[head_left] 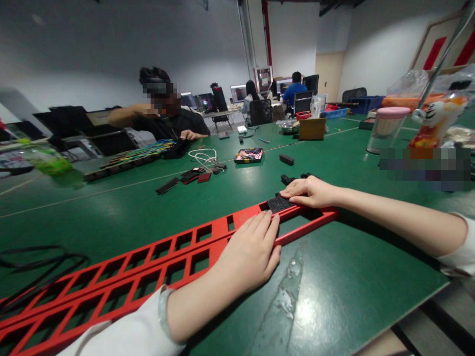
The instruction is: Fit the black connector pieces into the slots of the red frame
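A long red frame with rectangular openings stretches diagonally across the green table. Seated in its upper rail near the right end is a black plastic block with small recesses. My right hand has its fingers and thumb closed on the block's right part, which they partly cover. Flat across the frame just left of the block lies my left hand, fingers stretched and fingertips close to the block's lower edge. Another small black piece shows just behind my right hand.
Beyond the frame lie a black bar, a small parts tray, a white cable and dark flat pieces. A cup with a pink lid and a bottle stand right. Across the table sits a person beside bundled wires.
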`<state>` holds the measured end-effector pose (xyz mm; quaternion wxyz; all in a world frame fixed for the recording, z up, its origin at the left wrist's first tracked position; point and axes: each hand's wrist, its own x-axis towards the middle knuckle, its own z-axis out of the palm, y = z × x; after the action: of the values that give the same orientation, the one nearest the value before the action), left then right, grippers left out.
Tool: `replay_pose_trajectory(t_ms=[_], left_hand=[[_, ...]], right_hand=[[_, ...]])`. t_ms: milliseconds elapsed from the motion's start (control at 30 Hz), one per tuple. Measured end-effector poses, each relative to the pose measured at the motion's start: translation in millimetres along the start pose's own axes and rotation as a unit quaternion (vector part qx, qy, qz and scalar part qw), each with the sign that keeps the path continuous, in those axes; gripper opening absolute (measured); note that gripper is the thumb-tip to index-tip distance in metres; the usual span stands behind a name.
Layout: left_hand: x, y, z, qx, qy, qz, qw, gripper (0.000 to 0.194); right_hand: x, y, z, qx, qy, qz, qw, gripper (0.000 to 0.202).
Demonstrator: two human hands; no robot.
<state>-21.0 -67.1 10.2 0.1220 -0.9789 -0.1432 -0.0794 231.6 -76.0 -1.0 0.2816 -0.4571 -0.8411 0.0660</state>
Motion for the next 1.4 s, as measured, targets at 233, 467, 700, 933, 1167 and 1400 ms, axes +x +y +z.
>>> replay_pose_trajectory(t_ms=[233,467,700,933,1167,1400], left_hand=[[-1,1,-1.0,-0.005,0.004,-0.003,1.0,0.049],[-1,1,-0.9,-0.006,0.003,-0.002,1.0,0.049],[-3,1,-0.1,-0.014,0.012,-0.003,1.0,0.048],[-3,1,-0.8,-0.009,0.008,-0.003,1.0,0.048],[-3,2,-0.9,-0.012,0.006,-0.001,1.0,0.049],[-3,1,0.3,-0.018,0.013,-0.002,1.0,0.048]], right_hand=[[-1,-8,1,-0.058,0.012,-0.034,0.998,0.029],[-3,-9,2,-0.072,0.017,-0.014,0.997,0.028],[-2,-10,3,-0.064,0.022,-0.002,0.998,0.033],[10,11,10,-0.172,0.099,0.153,0.968,0.04],[25,23,15,-0.191,0.0,0.234,0.953,0.046],[21,21,13,-0.187,0.071,0.184,0.962,0.039]])
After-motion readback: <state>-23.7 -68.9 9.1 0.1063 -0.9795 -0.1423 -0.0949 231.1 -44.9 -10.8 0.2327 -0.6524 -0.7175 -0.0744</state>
